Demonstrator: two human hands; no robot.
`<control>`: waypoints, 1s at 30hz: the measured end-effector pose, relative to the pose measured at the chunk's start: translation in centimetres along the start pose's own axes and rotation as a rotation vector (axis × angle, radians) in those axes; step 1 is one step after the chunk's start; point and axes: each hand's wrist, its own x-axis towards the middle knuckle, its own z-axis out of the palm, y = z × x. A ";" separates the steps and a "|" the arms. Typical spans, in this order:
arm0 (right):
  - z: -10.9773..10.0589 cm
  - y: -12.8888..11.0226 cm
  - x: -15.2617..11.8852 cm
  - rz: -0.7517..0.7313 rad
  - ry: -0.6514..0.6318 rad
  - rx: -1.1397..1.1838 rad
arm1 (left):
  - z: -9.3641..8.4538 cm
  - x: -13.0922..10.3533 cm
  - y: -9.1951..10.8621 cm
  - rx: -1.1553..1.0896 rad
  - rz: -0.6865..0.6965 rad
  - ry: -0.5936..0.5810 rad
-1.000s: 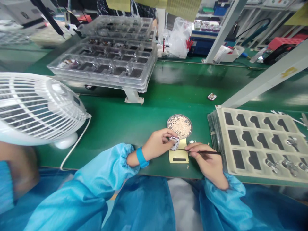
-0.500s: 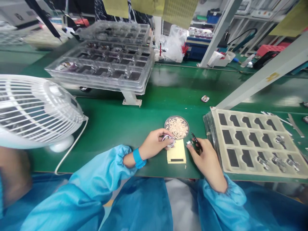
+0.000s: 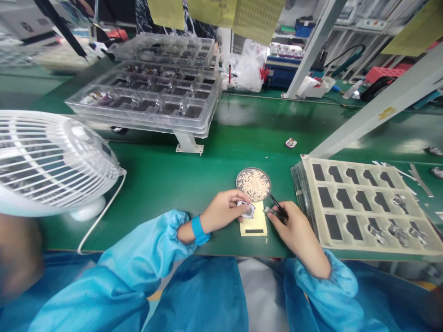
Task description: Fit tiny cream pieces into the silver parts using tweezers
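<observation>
My left hand [image 3: 224,207] grips a small white-and-purple part [image 3: 246,210] above a yellow pad [image 3: 254,223] with a black strip. My right hand [image 3: 290,221], to the right of the pad, holds black tweezers [image 3: 276,202] and, at its fingertips, a small silvery piece [image 3: 268,210]. The two hands are a short way apart. Just beyond the pad lies a round dish [image 3: 253,183] filled with small pale bits.
A cream tray [image 3: 363,249] with several metal pieces lies at right. Clear plastic trays [image 3: 145,108] stand at back left, a white fan [image 3: 58,161] at left. A loose part [image 3: 291,143] lies beyond the dish, near a slanted post [image 3: 374,110].
The white-and-purple part in my left hand has moved slightly right and toward me. My right hand has turned the tweezers lower, and the silvery piece is a little nearer the pad.
</observation>
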 end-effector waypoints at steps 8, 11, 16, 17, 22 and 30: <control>-0.3 -3.2 0.4 0.099 0.022 0.509 | 0.7 -0.6 0.0 0.163 0.113 -0.088; 0.5 -4.0 0.5 0.104 -0.002 0.575 | 0.9 -0.8 -0.1 0.212 0.172 -0.103; 1.5 -4.1 0.8 0.147 -0.025 0.664 | 0.7 -0.7 0.0 0.328 0.163 -0.027; 1.5 -3.9 0.9 0.149 -0.020 0.677 | 0.6 -0.6 0.1 0.337 0.155 -0.018; 0.8 -3.3 1.3 0.190 0.036 0.703 | 0.0 -0.3 0.6 0.131 0.022 -0.014; -0.1 -3.8 0.9 0.246 -0.103 0.798 | 0.2 0.0 0.8 -0.134 0.022 0.072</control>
